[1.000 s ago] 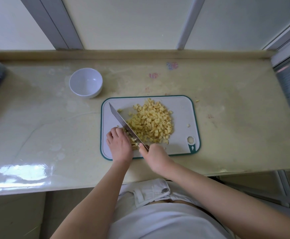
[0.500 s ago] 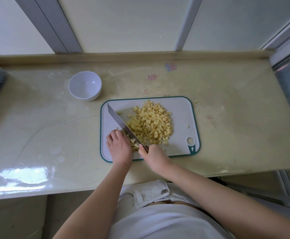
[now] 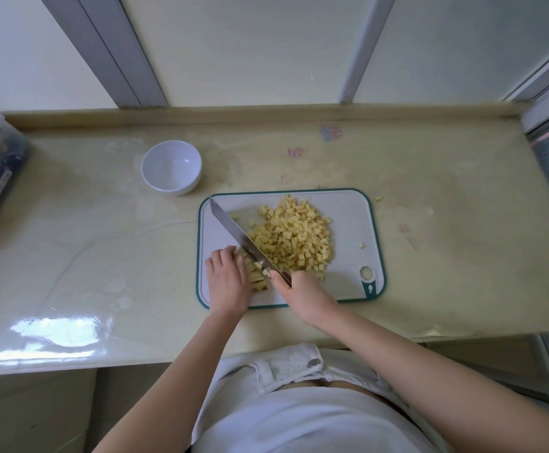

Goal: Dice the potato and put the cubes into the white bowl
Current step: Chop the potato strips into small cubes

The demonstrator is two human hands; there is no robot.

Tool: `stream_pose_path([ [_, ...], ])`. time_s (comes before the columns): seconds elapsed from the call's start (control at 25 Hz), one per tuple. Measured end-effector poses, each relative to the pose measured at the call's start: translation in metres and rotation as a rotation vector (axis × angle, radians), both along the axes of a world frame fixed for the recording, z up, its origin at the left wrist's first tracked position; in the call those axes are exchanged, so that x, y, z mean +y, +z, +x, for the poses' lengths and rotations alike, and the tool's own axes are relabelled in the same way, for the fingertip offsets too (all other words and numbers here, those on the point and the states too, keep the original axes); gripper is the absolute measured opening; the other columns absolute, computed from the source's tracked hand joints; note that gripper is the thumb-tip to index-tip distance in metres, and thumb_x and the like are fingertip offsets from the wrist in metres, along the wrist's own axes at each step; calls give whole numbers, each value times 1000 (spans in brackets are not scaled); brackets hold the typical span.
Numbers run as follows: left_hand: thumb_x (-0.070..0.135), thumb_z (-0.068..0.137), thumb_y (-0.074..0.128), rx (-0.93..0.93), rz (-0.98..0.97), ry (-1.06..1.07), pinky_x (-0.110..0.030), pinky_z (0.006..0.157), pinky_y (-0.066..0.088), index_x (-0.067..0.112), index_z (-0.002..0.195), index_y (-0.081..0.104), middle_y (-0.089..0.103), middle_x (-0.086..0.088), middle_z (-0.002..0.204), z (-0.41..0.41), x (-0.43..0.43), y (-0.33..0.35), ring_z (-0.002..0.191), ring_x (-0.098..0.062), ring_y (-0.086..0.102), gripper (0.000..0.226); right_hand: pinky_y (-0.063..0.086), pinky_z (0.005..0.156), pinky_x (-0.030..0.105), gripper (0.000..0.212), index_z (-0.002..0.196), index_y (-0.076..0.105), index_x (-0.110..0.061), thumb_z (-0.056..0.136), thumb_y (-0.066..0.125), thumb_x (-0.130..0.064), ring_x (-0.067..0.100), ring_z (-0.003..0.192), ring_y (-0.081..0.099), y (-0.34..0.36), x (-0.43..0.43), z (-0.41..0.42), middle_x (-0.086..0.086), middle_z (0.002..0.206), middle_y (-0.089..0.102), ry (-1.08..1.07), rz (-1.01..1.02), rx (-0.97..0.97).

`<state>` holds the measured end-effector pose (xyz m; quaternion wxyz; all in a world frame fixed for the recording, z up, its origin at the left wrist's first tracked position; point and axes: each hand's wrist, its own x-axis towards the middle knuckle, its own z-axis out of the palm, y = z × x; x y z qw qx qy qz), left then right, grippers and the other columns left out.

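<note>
A home kitchen: a glossy pale countertop [image 3: 103, 240] carries a teal-rimmed cutting board [image 3: 348, 217] under the left hand [image 3: 227, 282] and right hand [image 3: 306, 295], which grips a knife [image 3: 234, 230] beside diced potato [image 3: 292, 237]. A white bowl [image 3: 171, 166] sits beyond the left hand, frosted window panes [image 3: 250, 44] farther back.

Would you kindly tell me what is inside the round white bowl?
The round white bowl shows only its bare inside, no cubes. The yellow potato cubes lie on the white teal-rimmed cutting board. The rim hides a sliver of the near inner wall.
</note>
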<state>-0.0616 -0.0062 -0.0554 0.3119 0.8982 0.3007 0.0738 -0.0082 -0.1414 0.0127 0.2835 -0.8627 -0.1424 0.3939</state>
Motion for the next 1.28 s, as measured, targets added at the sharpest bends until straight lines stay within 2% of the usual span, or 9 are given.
stream_pose_path([
  [0.08,18,100,37,-22,-78,-34,-34,93,33,0,119,51,51,-14,115,-6,6,2,105,-30,43,30,28,50,30,52,57,38,-15,100,38,-44,16,45,35,5,-3,-1,-1,51,36,-24,42,8],
  [0.16,15,98,43,-50,-183,-19,-32,94,37,5,119,51,51,-4,113,-10,9,5,107,-24,44,25,26,50,30,52,56,34,-16,100,39,-43,15,45,31,10,-9,-2,-2,51,33,-44,66,11],
  [0.24,16,96,48,-41,-235,31,-33,88,43,9,112,53,49,3,105,-10,12,9,101,-19,49,18,25,49,29,52,56,32,-16,100,40,-43,15,44,29,13,-14,-3,-2,51,31,-50,66,19],
  [0.36,16,95,51,-27,-292,78,-33,74,46,11,100,54,50,1,95,-9,11,12,81,-17,54,7,24,47,28,52,57,32,-16,99,39,-45,15,44,29,14,-17,-5,-1,51,31,-39,58,38],
  [0.44,14,95,50,-33,-321,99,-33,70,46,10,96,54,51,0,94,-8,10,13,76,-16,54,6,27,49,28,53,57,34,-15,99,39,-47,15,44,31,14,-17,-8,0,51,33,-35,74,60],
  [0.68,10,90,56,-26,-279,146,-21,65,38,8,89,59,54,0,89,-6,10,15,73,-16,54,4,32,52,29,54,58,38,-14,99,39,-49,18,46,37,15,-11,-14,4,56,43,-11,17,67],
  [0.88,9,86,59,-26,-270,154,-7,57,36,6,85,62,57,-2,83,-3,14,13,67,-8,51,5,26,45,27,55,56,35,-14,100,36,-48,15,44,34,16,-7,-20,-1,52,37,18,-21,19],
  [1.16,8,83,62,-40,-278,171,-5,58,36,13,79,60,58,-2,80,-1,14,15,65,-9,52,7,30,50,30,56,58,37,-15,99,32,-52,18,49,36,7,1,-28,2,56,40,37,-55,-27],
  [1.28,7,83,62,-40,-278,169,-9,59,36,12,79,61,58,-3,80,-1,15,14,65,-10,52,6,31,48,29,57,58,39,-14,99,30,-51,19,49,38,4,3,-27,3,56,42,34,-70,-27],
])
